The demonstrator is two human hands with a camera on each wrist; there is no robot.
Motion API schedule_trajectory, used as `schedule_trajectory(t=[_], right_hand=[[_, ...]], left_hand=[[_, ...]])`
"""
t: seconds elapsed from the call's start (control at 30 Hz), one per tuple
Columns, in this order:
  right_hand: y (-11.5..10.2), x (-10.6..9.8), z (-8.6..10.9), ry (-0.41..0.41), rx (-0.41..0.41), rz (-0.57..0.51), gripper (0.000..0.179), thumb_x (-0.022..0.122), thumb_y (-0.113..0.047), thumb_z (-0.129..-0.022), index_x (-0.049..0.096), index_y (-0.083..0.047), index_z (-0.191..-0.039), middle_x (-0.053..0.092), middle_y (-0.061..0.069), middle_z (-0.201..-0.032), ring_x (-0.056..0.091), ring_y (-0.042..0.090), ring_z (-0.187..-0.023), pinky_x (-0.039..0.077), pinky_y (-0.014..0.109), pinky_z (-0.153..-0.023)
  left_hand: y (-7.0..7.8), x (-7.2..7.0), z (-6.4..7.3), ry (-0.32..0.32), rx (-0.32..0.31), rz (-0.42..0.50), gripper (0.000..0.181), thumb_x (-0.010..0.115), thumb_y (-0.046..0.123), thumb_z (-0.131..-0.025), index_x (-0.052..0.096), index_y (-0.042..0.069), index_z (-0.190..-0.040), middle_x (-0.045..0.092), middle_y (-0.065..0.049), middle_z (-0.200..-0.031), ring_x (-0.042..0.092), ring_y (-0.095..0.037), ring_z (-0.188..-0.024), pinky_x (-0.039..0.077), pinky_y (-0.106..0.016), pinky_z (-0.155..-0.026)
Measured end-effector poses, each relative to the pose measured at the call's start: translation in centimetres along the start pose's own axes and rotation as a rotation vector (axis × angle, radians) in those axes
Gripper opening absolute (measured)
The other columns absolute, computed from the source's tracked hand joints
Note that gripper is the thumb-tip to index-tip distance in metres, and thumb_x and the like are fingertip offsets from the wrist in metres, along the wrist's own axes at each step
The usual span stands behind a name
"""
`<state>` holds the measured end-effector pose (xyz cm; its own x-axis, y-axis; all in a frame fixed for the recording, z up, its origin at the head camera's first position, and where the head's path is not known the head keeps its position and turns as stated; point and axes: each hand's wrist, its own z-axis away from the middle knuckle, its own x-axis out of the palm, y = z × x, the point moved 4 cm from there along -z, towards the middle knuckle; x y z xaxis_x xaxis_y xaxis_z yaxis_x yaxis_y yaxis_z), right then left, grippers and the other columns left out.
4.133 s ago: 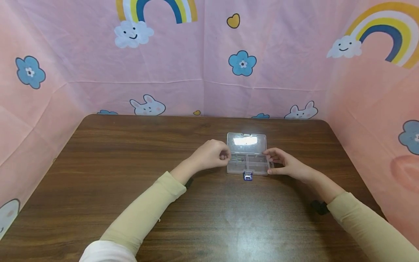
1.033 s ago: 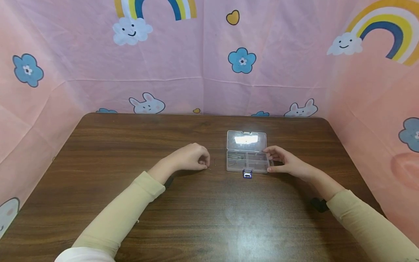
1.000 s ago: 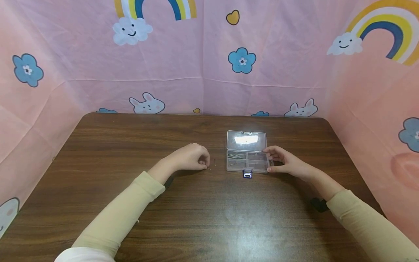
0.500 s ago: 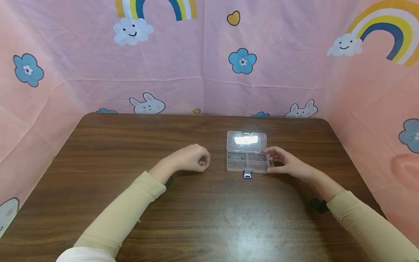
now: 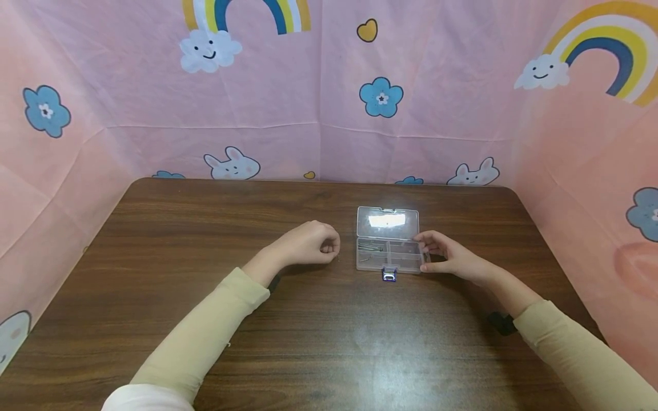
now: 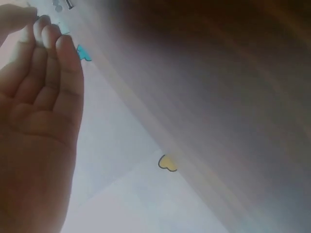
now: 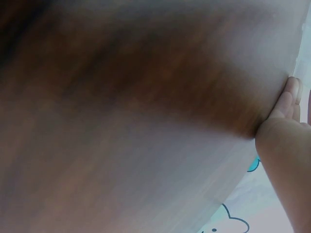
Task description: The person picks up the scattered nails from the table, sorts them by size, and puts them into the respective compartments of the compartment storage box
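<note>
A clear plastic compartment box [image 5: 404, 262] stands with its lid [image 5: 388, 224] raised and a blue-edged latch [image 5: 389, 274] at the front. Several thin metal nails [image 5: 370, 247] lie in its left compartments. My right hand [image 5: 447, 257] grips the box's right side, thumb at the front corner and fingers toward the back. Left of the box, my left hand [image 5: 311, 244] is low over the table, thumb and fingertips pinched together on a small thin nail, mostly hidden by the fingers. In the left wrist view, the thumb [image 6: 17, 19] meets the fingertips.
The dark wood-grain table [image 5: 308, 337] runs back to a pink patterned cloth [image 5: 257, 103], which encloses it on the far side and both flanks. Dark straps show at both wrists.
Earlier my left hand moved from the box leftward to a small nail on the table. In the last half second it has shifted slightly right, toward the box. My right hand stays at the box.
</note>
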<state>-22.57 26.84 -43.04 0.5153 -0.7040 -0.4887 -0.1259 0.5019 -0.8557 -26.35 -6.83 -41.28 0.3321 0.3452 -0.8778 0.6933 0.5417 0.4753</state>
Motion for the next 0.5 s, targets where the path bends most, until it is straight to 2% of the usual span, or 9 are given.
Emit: schedule_trajectory(t=[0.23,0.5], right_hand=[[0.0,0.0,0.0,0.0,0.003,-0.004,0.061,0.075,-0.011,-0.098,0.045,-0.003,-0.151,0.052,0.017,-0.138,0.049,0.029,-0.127,0.042,0.014,-0.105],[0.0,0.0,0.0,-0.002,-0.001,-0.008,0.061,0.075,-0.01,-0.098,0.045,-0.002,-0.151,0.052,0.018,-0.137,0.05,0.028,-0.126,0.042,0.013,-0.105]], left_hand=[[0.8,0.1,-1.1,0.058,0.021,-0.018,0.013,0.072,0.007,-0.093,0.07,0.016,-0.084,0.06,0.006,-0.079,0.053,-0.006,-0.075,0.047,-0.022,-0.071],[1.8,0.6,-2.3,0.092,0.044,-0.022,0.01,0.072,0.008,-0.093,0.072,0.016,-0.086,0.063,0.005,-0.082,0.054,-0.007,-0.076,0.047,-0.02,-0.069]])
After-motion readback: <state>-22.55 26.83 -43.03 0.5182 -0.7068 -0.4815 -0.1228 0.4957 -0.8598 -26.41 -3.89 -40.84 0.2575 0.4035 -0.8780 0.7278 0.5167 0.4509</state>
